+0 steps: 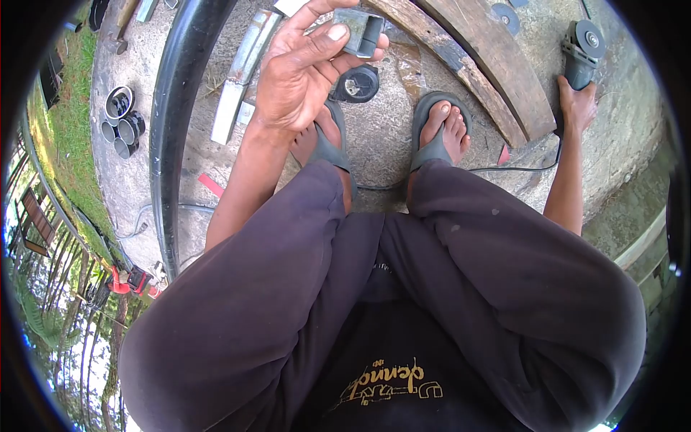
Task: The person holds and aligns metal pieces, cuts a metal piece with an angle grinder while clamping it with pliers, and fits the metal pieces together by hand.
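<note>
**Tube [354, 26] in the left hand [291, 85], grinder [578, 63] in the right hand [578, 106], well apart**

The tube is at the far middle, pinched between the left thumb and fingers, above the ground [389, 137]. It is short and square, and its long axis seems to run roughly left to right, with the open end turned right, towards the grinder's side. The left hand has it; the right hand is well off to the right.

The right hand is wrapped round the grinder's body. The grinder's long axis runs near to far, its disc [590, 40] at the far end and facing up. Whether the tool rests on the ground or is lifted I cannot tell at this curved edge of the view.

Between tube and grinder lie two curved planks [497, 68]. Left of the left hand are metal bars [245, 78], then a curved black pipe [171, 133]. Beyond that, at far left, a cluster of short black rings [128, 129] stands with hollow ends showing; no contents can be made out.
</note>
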`<act>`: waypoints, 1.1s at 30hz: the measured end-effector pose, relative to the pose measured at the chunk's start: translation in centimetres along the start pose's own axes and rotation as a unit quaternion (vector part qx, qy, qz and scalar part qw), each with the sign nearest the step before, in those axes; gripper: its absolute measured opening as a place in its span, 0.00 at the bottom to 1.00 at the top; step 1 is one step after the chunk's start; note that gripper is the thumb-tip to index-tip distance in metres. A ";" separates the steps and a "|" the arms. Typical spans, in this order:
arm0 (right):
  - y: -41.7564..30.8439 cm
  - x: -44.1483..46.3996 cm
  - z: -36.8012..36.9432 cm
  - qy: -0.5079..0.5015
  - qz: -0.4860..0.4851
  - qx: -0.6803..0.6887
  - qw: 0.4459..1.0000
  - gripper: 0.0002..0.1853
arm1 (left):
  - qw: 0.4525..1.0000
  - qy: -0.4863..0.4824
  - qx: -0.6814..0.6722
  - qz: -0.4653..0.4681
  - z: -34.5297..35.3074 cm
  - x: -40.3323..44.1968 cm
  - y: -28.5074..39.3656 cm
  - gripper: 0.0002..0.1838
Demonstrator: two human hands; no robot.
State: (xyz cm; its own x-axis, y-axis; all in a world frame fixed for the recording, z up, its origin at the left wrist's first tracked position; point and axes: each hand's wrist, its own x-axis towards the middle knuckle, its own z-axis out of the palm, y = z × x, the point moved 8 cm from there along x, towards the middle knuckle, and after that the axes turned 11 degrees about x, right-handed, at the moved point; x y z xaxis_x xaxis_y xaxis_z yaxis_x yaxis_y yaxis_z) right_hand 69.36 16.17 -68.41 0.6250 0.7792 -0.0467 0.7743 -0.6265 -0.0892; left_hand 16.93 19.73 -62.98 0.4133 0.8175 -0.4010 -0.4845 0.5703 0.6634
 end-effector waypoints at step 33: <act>1.8 1.1 1.3 0.027 -0.020 -0.012 0.999 0.48 | 0.455 0.234 0.848 0.140 -6.9 -3.9 1.1 0.25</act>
State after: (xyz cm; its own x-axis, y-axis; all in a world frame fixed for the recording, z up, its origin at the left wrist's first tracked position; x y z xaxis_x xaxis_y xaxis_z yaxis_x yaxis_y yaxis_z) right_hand 71.30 15.93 -69.89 0.5977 0.8017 0.0106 0.8004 -0.5959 -0.0658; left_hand 9.49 17.73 -65.05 0.1174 0.9928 0.0221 0.9873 -0.1191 0.1047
